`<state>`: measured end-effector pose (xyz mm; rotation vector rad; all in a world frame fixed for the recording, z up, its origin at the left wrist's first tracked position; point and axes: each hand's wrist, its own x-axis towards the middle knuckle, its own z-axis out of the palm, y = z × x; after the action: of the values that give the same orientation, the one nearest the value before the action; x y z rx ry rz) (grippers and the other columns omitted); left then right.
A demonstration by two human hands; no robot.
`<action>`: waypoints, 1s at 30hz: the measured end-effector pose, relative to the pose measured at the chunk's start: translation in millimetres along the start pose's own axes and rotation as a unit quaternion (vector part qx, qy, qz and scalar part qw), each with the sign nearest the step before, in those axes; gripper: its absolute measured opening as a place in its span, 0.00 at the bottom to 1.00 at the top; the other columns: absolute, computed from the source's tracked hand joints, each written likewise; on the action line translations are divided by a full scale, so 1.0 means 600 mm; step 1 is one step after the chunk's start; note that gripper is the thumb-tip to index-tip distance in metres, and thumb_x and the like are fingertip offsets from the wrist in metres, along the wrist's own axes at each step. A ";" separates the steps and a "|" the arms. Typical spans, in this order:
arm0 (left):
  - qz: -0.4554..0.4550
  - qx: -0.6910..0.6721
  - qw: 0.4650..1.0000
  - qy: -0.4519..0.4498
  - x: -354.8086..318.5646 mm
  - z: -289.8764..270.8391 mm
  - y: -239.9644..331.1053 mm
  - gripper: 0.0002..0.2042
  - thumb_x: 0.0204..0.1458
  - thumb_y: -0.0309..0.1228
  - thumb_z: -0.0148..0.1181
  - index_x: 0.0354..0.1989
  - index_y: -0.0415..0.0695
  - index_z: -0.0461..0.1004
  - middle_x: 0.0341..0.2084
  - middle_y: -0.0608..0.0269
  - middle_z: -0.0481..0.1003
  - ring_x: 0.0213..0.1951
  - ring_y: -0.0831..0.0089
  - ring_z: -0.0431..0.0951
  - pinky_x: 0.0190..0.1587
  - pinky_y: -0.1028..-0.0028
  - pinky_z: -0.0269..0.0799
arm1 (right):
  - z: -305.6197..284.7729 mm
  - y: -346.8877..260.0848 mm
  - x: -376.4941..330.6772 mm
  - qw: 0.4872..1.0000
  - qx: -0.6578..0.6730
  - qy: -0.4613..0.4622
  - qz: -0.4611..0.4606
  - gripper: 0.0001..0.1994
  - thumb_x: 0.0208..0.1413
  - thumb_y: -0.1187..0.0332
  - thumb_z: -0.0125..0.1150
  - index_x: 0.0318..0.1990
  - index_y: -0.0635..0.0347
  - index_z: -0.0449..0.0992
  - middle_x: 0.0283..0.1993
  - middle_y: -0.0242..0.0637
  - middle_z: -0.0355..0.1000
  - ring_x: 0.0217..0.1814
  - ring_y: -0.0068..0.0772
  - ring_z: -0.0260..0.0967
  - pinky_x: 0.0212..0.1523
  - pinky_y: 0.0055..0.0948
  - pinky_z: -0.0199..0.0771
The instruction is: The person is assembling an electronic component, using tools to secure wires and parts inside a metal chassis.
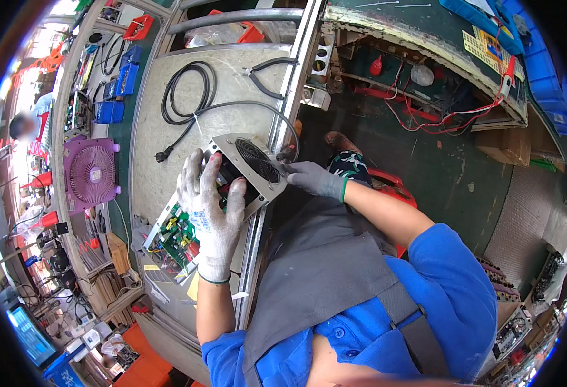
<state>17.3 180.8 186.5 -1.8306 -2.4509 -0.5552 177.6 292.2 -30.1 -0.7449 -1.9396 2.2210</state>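
A metal-cased electronic unit with a round black fan grille [258, 160] lies tilted at the bench's near edge. Its open side shows a green circuit board [179, 236]. My left hand [214, 200], in a white glove, spreads its fingers over the case and steadies it. In a grey glove, my right hand [313, 180] has its fingers closed at the fan end, by the end of a black power cord [235, 103]; what they pinch is hidden. The cord loops across the bench, its plug [163, 155] lying left of the unit.
Black-handled pliers [261, 75] lie on the bench [232, 61] beyond the unit. Blue bins [110, 111] and a purple fan [92, 174] stand along the left side. Another workbench [419, 26] with red-and-white leads is at the far right. A red stool [396, 187] is beside me.
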 end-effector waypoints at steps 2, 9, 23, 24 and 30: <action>0.017 0.016 1.000 -0.001 0.011 0.007 0.002 0.32 0.53 0.39 0.66 0.66 0.44 0.66 0.65 0.40 0.64 0.68 0.44 0.60 0.70 0.48 0.48 | -0.018 0.003 0.012 0.978 0.052 -0.077 0.186 0.15 0.57 0.61 0.56 0.41 0.65 0.76 0.23 0.36 0.70 0.20 0.29 0.70 0.22 0.30 0.73; 0.013 0.026 1.000 -0.011 0.029 0.035 -0.001 0.42 0.51 0.43 0.68 0.73 0.41 0.56 0.68 0.41 0.60 0.71 0.44 0.56 0.71 0.42 0.40 | 0.010 0.064 0.034 0.950 -0.276 0.128 0.064 0.26 0.56 0.66 0.60 0.63 0.56 0.65 0.63 0.55 0.64 0.56 0.56 0.73 0.54 0.44 0.76; -0.005 0.027 0.999 -0.023 0.024 0.034 0.000 0.42 0.52 0.43 0.67 0.73 0.42 0.55 0.69 0.42 0.60 0.71 0.44 0.55 0.72 0.43 0.39 | 0.037 0.166 0.093 0.978 0.065 0.169 -0.105 0.14 0.56 0.67 0.64 0.48 0.53 0.72 0.53 0.45 0.68 0.56 0.51 0.69 0.57 0.40 0.71; -0.008 0.027 0.999 -0.023 0.025 0.034 0.001 0.42 0.52 0.44 0.66 0.73 0.42 0.55 0.69 0.42 0.60 0.71 0.44 0.55 0.72 0.43 0.39 | 0.032 0.159 0.092 0.979 -0.029 0.168 -0.107 0.13 0.57 0.65 0.64 0.47 0.52 0.71 0.51 0.44 0.69 0.54 0.51 0.70 0.56 0.41 0.72; -0.017 0.041 0.999 -0.030 0.036 0.028 0.016 0.34 0.54 0.44 0.64 0.70 0.51 0.64 0.69 0.41 0.60 0.71 0.42 0.56 0.72 0.42 0.40 | -0.016 0.093 0.080 0.959 -0.268 0.053 -0.070 0.14 0.62 0.57 0.61 0.50 0.50 0.70 0.50 0.47 0.70 0.53 0.54 0.72 0.54 0.45 0.74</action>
<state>22.8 208.0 178.5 -1.8041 -2.5061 -0.4000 153.0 309.3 -97.9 -0.7315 -2.4746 1.5441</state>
